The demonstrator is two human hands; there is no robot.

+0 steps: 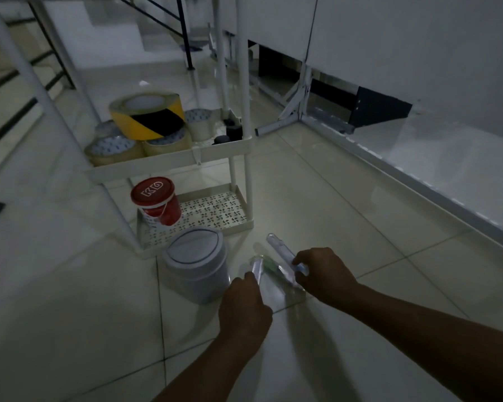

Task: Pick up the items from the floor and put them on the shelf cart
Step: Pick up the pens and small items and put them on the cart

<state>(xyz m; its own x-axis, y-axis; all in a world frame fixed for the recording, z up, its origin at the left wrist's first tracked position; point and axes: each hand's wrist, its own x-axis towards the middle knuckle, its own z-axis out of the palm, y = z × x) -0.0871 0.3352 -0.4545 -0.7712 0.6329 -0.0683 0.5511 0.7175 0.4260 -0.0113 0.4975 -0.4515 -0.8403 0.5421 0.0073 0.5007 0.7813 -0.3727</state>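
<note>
Left hand: low centre of the frame, the left hand (244, 306) has its fingers curled round the near end of a clear plastic tube (257, 269) — gripping it, knuckles up.
Right hand: just right of centre, the right hand (323, 274) pinches a second clear plastic tube with a bluish cap (282, 253) near its capped end.
Between the hands: a third slim clear piece with a green streak inside (270, 266) lies there; too blurred to say which hand, if either, carries it.
Long axis: both tubes run from lower right up toward upper left, free ends aimed at the cart.
Which way to go: the white plastic shelf cart (215, 224) sits up and left of the hands, its perforated bottom shelf the closest landing spot, I'd judge.
Nearer hand: the left one, by my reading, sits closer to the cart's front edge.
In the way: a grey round lidded tub (196, 265) stands on the pale tiled floor (346, 204), just left of the left hand, between it and the cart's corner.
Already shelved: a red-lidded bucket marked KD (157, 200) on the bottom shelf; a yellow-and-black striped tape roll (148, 116) atop clear tape rolls (114, 147) one shelf up.
Look of the tubes: thin, see-through, glinting faintly in dim light; likely light and slippery.
</note>
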